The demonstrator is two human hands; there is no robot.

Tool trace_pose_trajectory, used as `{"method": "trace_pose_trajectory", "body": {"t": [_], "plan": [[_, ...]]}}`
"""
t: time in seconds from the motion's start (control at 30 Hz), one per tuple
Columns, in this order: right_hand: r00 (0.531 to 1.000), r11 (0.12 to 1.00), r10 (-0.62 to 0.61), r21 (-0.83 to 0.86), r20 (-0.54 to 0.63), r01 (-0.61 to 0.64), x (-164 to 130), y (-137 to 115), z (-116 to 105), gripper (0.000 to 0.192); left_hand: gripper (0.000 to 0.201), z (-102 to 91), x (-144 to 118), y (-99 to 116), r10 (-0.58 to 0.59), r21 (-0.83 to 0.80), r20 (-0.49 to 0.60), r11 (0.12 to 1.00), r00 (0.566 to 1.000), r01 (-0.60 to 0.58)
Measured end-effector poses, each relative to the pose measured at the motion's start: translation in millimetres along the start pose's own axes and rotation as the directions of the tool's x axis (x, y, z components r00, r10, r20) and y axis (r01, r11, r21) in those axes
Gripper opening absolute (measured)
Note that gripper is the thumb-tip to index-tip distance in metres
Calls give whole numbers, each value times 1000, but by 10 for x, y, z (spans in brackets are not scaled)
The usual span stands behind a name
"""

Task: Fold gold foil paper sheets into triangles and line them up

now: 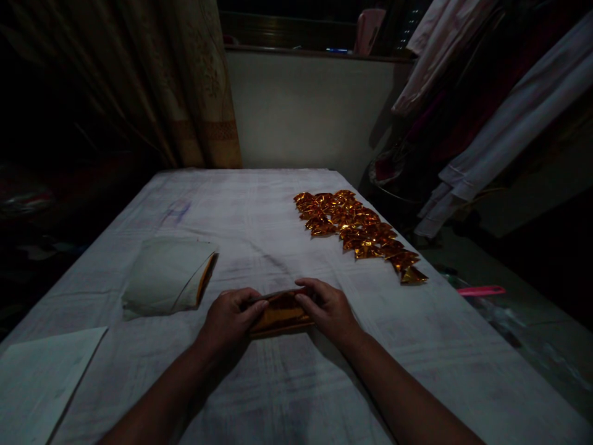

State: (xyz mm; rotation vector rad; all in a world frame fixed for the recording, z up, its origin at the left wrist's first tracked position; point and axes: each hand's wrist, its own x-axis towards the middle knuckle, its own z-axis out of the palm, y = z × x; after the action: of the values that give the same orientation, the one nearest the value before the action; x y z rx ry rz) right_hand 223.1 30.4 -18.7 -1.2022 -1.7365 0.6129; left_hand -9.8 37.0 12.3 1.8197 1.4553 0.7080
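Observation:
Both of my hands are on one sheet of gold foil paper [282,314], folded over into a flat strip just above the table. My left hand [231,315] pinches its left end, thumb on the near side and fingers behind. At the right end my right hand [328,307] grips it the same way, with the index finger raised along the top edge. Left of my hands lies a stack of pale squares [169,275] with gold showing at its right edge. Several folded gold foil pieces [356,225] sit in rows at the far right of the table.
A checked white cloth covers the table [278,395]. A white sheet [46,377] lies at the near left. Curtains [204,93] hang behind on the left, clothes [509,117] on the right. A pink cup [369,31] stands on the ledge. Beyond the right edge is a pink handle [482,290].

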Motion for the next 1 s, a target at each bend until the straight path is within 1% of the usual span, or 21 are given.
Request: {"method": "trace_pose_trajectory", "body": {"t": [0.17, 0.33, 0.47, 0.67, 1.0], "plan": [[1000, 999, -6, -34, 1, 6, 1, 0, 3, 25, 32, -8, -9, 21, 43, 67, -12, 997, 999, -42], [1000, 998, -2, -55, 8, 3, 3, 14, 15, 25, 32, -7, -17, 27, 122, 190, -28, 975, 992, -115], [1000, 998, -16, -67, -1, 16, 4, 25, 30, 22, 35, -17, -17, 23, 104, 258, 7, 961, 995, -102], [1000, 995, -28, -94, 2, 28, 21, 38, 35, 23, 29, -12, -21, 15, 51, 362, 11, 931, 999, -51], [999, 992, 30, -123, 13, -29, 30, 42, 51, 24, 29, -2, -13, 18, 111, 437, 17, 893, 994, -107]]}}
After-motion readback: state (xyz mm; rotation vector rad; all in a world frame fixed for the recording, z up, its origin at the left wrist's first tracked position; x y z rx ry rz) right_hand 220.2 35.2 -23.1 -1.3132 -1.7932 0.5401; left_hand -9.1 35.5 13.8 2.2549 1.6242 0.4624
